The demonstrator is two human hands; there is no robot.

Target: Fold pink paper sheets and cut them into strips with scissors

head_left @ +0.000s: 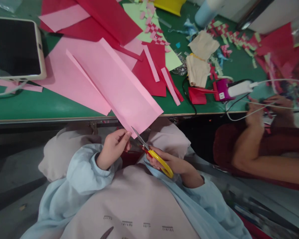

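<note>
A folded sheet of pink paper (124,86) slants over the table's front edge, its near corner hanging above my lap. My left hand (116,146) pinches that corner between thumb and fingers. Scissors with yellow and red handles (161,163) are in my right hand (168,161), whose fingers are wrapped round the handles. The blades meet the paper at its near end, just right of my left fingertips; how far they are parted is hard to make out. Beneath the folded sheet lies another pink sheet (64,66) on the table.
On the green table (20,106) lie a phone (17,46), red paper (107,20), pink strips (170,86), woven paper pieces and beige cloth gloves (201,56). A power bank (224,89) with cables sits right. A co-worker's arm (254,146) is at far right.
</note>
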